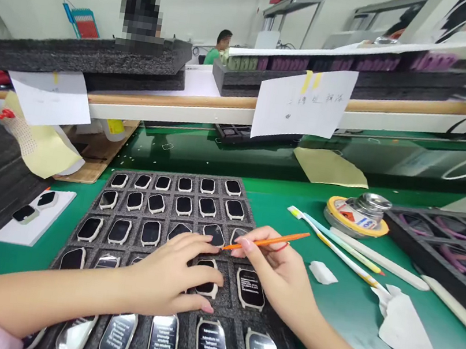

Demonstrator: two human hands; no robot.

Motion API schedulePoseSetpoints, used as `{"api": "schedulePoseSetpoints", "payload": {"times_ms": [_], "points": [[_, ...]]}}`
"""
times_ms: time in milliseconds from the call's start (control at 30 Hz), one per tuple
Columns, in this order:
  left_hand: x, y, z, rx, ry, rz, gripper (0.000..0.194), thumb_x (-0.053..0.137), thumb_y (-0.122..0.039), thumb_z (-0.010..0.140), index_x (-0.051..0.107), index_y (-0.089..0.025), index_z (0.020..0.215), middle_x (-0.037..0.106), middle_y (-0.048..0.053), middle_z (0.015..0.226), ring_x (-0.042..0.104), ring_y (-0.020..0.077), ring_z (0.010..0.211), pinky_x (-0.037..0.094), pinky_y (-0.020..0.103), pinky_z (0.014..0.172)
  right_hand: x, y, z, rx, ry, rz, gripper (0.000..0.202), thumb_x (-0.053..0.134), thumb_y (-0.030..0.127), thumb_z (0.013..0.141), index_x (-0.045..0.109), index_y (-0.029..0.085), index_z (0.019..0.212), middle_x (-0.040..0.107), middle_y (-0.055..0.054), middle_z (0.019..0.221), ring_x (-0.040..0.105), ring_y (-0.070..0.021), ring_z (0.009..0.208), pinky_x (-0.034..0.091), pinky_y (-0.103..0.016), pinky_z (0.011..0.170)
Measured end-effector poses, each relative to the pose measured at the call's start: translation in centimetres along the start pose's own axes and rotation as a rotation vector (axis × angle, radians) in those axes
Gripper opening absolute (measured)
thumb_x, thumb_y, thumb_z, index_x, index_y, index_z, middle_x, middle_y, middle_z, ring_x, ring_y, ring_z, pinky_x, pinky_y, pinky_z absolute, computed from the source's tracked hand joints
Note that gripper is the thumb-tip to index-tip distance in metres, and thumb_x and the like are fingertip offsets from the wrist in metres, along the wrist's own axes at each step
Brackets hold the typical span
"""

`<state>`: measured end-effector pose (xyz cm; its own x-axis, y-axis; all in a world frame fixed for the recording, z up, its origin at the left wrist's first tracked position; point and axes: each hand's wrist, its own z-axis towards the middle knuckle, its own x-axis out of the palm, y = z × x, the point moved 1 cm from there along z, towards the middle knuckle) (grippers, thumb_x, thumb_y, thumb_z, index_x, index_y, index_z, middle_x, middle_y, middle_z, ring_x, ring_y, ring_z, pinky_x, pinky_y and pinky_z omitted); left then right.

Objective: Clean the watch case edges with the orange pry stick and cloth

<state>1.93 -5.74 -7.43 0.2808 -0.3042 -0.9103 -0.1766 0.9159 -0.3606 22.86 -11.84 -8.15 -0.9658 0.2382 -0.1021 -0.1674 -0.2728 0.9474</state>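
A dark foam tray (233,320) holds rows of smartwatch bodies without straps, set in separate pockets. My left hand (170,270) lies over the middle of it, fingers spread around a pale-framed smartwatch (206,287); whether it grips the watch is unclear. Pinched in my right hand (271,268) is a thin orange pointed stick (266,242), its tip close to my left fingertips and the watch (213,234) behind them. Lines of text show on the lit screens of the front row, including one watch (212,346), and on the watch (251,288) beside my right wrist.
Right of the tray lie a toothbrush (336,248), a crumpled white tissue (410,335), a tape roll (355,219) and another foam tray (436,246). Two watches rest on a white box (39,221) at left. A shelf (234,110) crosses behind; people are beyond it.
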Motion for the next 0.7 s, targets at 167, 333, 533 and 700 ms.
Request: {"api": "schedulePoseSetpoints", "payload": {"times_ms": [167,333,533,700], "points": [[-0.3,0.5,-0.7,-0.058,-0.070,-0.239,0.030,0.067,-0.041,0.092,0.067,-0.024,0.117,0.073,0.009,0.124,0.065,0.0238,0.123,0.042,0.048,0.114,0.7,-0.1,-0.7,-0.077,0.091,-0.138,0.021,0.056,0.032,0.099,0.061,0.022,0.081,0.069,0.000,0.072,0.069,-0.0140,0.070,0.051,-0.024,0.070],[-0.3,0.4,-0.5,-0.049,-0.104,-0.269,0.026,0.071,-0.036,0.090,0.068,-0.022,0.112,0.074,0.009,0.121,0.065,0.0241,0.121,0.046,0.045,0.108,1.2,0.4,-1.0,-0.150,0.145,-0.194,0.022,0.052,0.024,0.099,0.058,0.021,0.078,0.066,0.001,0.070,0.066,-0.0129,0.064,0.050,-0.023,0.064],[-0.4,0.3,-0.3,-0.215,-0.084,-0.297,0.045,0.079,-0.039,0.082,0.058,-0.021,0.117,0.072,0.008,0.116,0.067,0.0268,0.110,0.053,0.045,0.095,1.3,0.4,-1.0,-0.159,0.165,-0.259,0.022,0.051,0.024,0.100,0.058,0.021,0.080,0.065,0.000,0.071,0.065,-0.0142,0.063,0.049,-0.025,0.062],[-0.3,0.2,-0.3,-0.236,-0.062,-0.296,0.042,0.080,-0.038,0.082,0.056,-0.023,0.113,0.070,0.007,0.116,0.066,0.0272,0.110,0.053,0.045,0.094,1.3,0.4,-1.1,-0.195,0.194,-0.285,0.022,0.050,0.023,0.101,0.058,0.022,0.080,0.064,-0.001,0.073,0.065,-0.0145,0.065,0.050,-0.026,0.063]]}}
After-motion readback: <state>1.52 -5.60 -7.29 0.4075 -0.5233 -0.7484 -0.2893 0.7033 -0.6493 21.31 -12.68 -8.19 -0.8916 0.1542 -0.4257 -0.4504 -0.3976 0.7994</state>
